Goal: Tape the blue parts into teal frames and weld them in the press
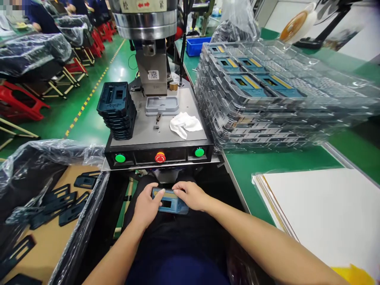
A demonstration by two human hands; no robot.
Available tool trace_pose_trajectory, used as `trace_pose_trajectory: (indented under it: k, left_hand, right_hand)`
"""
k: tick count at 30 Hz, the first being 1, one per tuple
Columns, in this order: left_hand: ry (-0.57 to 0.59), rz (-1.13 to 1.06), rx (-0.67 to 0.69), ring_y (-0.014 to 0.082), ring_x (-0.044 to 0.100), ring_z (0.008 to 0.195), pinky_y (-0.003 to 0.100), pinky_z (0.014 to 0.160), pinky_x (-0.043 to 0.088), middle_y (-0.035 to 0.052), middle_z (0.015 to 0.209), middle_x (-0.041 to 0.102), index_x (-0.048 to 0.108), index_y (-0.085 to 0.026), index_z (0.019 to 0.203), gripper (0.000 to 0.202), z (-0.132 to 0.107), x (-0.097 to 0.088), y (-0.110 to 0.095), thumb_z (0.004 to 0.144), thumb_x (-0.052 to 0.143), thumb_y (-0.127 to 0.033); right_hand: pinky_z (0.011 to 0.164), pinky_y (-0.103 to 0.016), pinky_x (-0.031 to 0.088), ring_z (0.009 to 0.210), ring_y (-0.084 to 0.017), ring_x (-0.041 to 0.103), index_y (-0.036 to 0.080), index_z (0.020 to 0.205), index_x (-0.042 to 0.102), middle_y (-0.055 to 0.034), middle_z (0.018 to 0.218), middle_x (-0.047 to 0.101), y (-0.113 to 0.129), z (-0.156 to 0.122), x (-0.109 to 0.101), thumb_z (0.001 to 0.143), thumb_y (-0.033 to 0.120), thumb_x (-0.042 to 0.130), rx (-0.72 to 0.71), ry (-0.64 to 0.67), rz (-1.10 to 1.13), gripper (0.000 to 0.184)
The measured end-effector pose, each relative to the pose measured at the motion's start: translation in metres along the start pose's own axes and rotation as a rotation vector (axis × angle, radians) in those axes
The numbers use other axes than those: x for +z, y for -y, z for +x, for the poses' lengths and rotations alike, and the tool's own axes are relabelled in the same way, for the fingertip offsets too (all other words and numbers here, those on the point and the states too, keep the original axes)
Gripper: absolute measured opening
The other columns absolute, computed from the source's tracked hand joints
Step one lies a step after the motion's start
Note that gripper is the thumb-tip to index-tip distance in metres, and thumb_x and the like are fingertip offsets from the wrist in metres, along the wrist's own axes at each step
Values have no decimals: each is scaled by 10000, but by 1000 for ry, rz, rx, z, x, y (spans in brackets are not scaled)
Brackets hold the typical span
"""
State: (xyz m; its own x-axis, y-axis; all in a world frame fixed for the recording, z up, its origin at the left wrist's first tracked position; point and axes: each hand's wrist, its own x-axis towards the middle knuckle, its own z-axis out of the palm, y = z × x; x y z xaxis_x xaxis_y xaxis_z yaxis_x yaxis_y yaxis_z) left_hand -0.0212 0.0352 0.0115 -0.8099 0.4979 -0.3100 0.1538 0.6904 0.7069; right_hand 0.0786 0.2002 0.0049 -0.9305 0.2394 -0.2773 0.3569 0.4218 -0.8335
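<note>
Low in front of my body, a blue plastic housing (175,206) with a dark rectangular window and a tan strip is held between both hands. My left hand (148,204) grips its left end, thumb lying over the top face. The fingers of my right hand (190,194) are bent onto its upper right edge. Above them stands a press machine with a metal press head (152,75). Under that head sits a grey fixture (162,105). A stack of dark blue plastic housings (117,111) is at the left of the machine's plate, and a white cloth (185,124) at the right.
The machine's front carries green buttons (199,152) and a red emergency stop (160,157). At right, stacked clear trays (237,114) hold several housings, near white sheets (332,213). At left, a plastic-lined bin (53,237) holds loose dark housings. Other people sit far back left.
</note>
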Motion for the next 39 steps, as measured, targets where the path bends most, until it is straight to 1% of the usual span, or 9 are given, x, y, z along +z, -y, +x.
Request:
trace_pose_trajectory:
  k: [3,6,11,14,16,29,33,37,39]
  left_hand:
    - [-112,193,40,304,554,1152,409,936,441,152,1260,569,419,-154,1315,766,-6,3,-7,716,623,-585]
    - [-128,261,47,317,467,1249,418,992,413,176,1390,448,334,-133,1379,916,-10,5,-11,662,667,-595]
    - [-56,131,27,252,627,934,390,858,455,86,1036,658,507,-210,1246,564,-3,-4,-3,798,538,-552]
    - [-22,-26,-25,199,618,664,333,687,451,3,688,627,543,-240,1224,488,0,-10,4,844,475,-539]
    - [-16,-122,-31,182,598,610,300,625,427,-21,608,581,548,-226,1225,491,0,-12,6,847,475,-531]
    - [-17,-399,-63,117,557,585,249,588,425,-13,740,594,573,-192,1180,528,0,-12,8,793,567,-552]
    - [-30,-544,-104,109,555,591,243,592,450,-8,781,603,585,-185,1158,593,1,-13,10,719,646,-579]
    - [-90,-765,-278,100,554,642,198,575,469,-10,840,624,641,-196,1069,675,5,-13,20,537,779,-588]
    - [-55,-828,-349,102,563,650,184,571,481,-16,825,643,660,-213,1052,724,10,-11,26,435,839,-548]
  right_hand:
    - [749,-279,466,845,-169,626,186,1051,673,-40,969,704,-4,1,9,898,257,434,-13,1,126,293]
    - [813,-309,476,916,-185,624,176,1081,659,-51,1030,694,-5,0,13,901,257,420,-55,-7,189,310]
    - [821,-332,485,919,-196,623,179,1072,666,-54,1021,693,-4,-1,11,906,282,401,-58,-21,197,329]
    - [811,-332,487,905,-194,621,179,1060,671,-50,1002,696,-5,0,11,905,298,402,-68,-20,208,332]
    - [801,-330,489,895,-192,620,178,1057,672,-49,992,696,-6,0,12,904,306,405,-71,-18,223,333]
    - [840,-373,498,909,-203,628,179,1089,659,-59,1027,693,-5,1,14,912,315,394,-99,-1,248,347]
    - [931,-373,468,1016,-215,602,150,1177,617,-103,1123,645,-2,-2,9,870,312,489,-232,-71,90,370]
    - [1037,-378,393,1242,-278,442,115,1351,453,-182,1365,437,-1,-11,5,676,451,742,-521,-120,-217,808]
    - [1032,-389,396,1251,-285,426,157,1375,420,-168,1397,402,-2,-12,5,651,515,748,-578,-109,-370,872]
